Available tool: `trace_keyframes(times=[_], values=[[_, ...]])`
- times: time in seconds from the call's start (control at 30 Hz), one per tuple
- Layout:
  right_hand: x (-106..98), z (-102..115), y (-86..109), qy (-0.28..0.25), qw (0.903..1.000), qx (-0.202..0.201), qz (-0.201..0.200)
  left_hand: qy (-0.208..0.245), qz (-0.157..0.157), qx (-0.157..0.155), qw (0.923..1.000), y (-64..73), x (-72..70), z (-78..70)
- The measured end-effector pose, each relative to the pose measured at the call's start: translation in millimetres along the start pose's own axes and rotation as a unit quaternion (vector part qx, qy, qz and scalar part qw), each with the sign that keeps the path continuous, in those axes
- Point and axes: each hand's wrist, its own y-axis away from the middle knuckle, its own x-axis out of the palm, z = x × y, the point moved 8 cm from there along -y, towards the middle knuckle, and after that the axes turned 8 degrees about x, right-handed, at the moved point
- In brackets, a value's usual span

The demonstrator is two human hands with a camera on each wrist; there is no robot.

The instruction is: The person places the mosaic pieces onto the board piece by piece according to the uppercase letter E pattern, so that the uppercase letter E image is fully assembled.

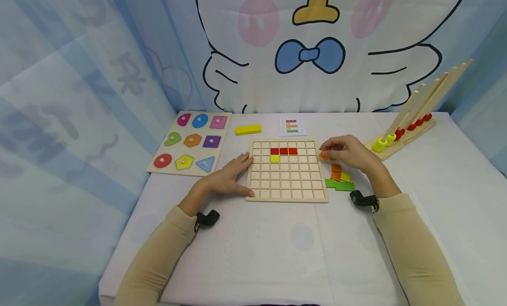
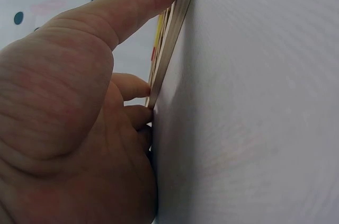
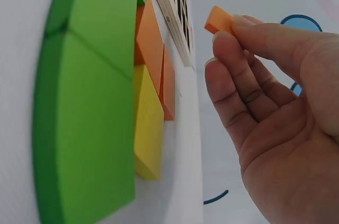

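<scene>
A wooden grid board [image 1: 287, 182] lies flat, with red square tiles [image 1: 283, 151] in a row and a yellow tile [image 1: 274, 158] just below the leftmost. My left hand [image 1: 231, 176] rests at the board's left edge, fingers straight and thumb at the lower corner; the left wrist view shows the thumb touching its side. Between thumb and fingertips my right hand [image 1: 348, 152] pinches an orange tile [image 3: 218, 20], held by the board's upper right edge. Below that hand lie orange tiles [image 1: 336, 168], a yellow tile [image 1: 345, 177] and green tiles [image 1: 344, 186].
A pattern card [image 1: 292, 127] and a yellow block [image 1: 247, 130] lie behind the board. At the left is a shape puzzle [image 1: 186, 147] with knobbed pieces. A wooden peg stand [image 1: 408, 141] with red and yellow beads stands at the back right. A printed curtain [image 1: 309, 90] hangs behind the table.
</scene>
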Motion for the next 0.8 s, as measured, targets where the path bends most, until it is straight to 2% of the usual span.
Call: trace_keyframes(times=[0.3, 0.63, 0.8], values=[[6, 10, -0.9, -0.049, 0.9986, -0.016, -0.008, -0.003, 0.001, 0.002, 1.0000, -1.8, -0.4, 0.4], [9, 23, -0.5, -0.038, 0.9970, -0.056, -0.039, -0.001, 0.001, 0.000, 1.0000, -1.2, -0.5, -0.6], [11, 28, -1.2, -0.036, 0.9961, -0.061, -0.052, -0.001, -0.001, 0.001, 1.0000, -0.6, -0.5, -1.2]])
